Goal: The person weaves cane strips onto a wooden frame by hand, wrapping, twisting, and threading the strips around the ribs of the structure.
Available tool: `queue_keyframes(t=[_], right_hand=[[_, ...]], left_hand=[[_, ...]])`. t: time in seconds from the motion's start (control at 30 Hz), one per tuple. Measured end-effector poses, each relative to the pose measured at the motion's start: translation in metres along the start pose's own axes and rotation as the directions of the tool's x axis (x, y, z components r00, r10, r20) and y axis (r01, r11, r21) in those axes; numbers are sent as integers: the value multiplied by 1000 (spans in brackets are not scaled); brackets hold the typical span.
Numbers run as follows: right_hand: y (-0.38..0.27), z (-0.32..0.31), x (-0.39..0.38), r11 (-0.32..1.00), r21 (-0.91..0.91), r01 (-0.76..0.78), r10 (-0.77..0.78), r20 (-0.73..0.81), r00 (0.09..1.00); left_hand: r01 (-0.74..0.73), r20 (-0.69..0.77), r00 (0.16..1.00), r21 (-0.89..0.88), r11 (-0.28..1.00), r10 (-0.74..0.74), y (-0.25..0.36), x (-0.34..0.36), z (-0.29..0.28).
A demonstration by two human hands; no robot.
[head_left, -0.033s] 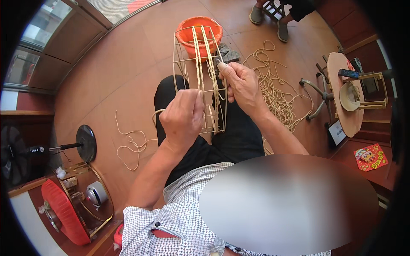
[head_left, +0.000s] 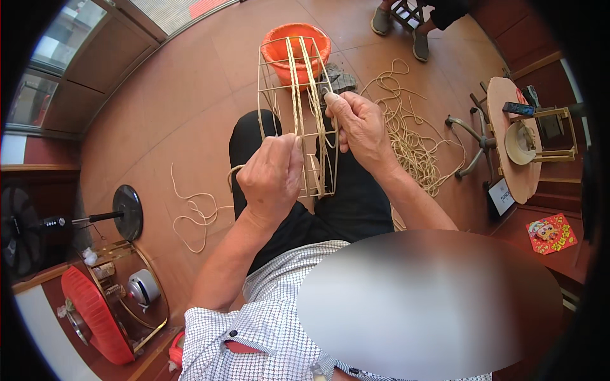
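A long wire frame rests over my thighs, narrow and openwork, with pale twisted cord running lengthwise across it in several strands. My left hand is closed at the frame's middle, fingertips pinched on the cord. On the frame's right side, my right hand is closed with the thumb up, its fingers around the side rail. Whether cord also lies inside the right hand is hidden. A short loop of cord sticks out left of my left hand.
An orange bucket stands beyond the frame, beside a grey cloth. A loose heap of cord lies right. Further right is a round table; at left, a fan base. Another person's shoes show at the far side.
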State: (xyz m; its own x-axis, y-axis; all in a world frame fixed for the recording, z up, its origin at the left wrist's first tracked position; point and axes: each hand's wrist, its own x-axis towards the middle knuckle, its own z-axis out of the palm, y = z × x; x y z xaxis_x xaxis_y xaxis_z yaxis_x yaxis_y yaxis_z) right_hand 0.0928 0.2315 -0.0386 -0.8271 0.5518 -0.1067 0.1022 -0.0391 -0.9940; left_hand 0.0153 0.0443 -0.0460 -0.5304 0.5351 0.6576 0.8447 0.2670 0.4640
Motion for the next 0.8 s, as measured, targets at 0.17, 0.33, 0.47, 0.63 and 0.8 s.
queue_keyframes(t=[0.17,0.33,0.47,0.63,0.8], right_hand=[[4,0,-9,1000,-6,21,-21,-62,998],[18,4,-33,994,-22,109,-111,-110,988],[40,8,-66,984,-81,157,-168,-155,974],[39,5,-88,907,-363,212,-268,-113,957],[47,5,-83,771,-552,318,-367,23,930]], left_hand=[[-125,14,992,55,991,124,-1,-26,-1],[-88,71,994,11,996,87,4,-46,-8],[-68,104,992,29,997,65,7,-53,-11],[-49,197,979,-31,998,54,9,-80,-10],[-42,340,940,79,996,13,11,-105,-15]])
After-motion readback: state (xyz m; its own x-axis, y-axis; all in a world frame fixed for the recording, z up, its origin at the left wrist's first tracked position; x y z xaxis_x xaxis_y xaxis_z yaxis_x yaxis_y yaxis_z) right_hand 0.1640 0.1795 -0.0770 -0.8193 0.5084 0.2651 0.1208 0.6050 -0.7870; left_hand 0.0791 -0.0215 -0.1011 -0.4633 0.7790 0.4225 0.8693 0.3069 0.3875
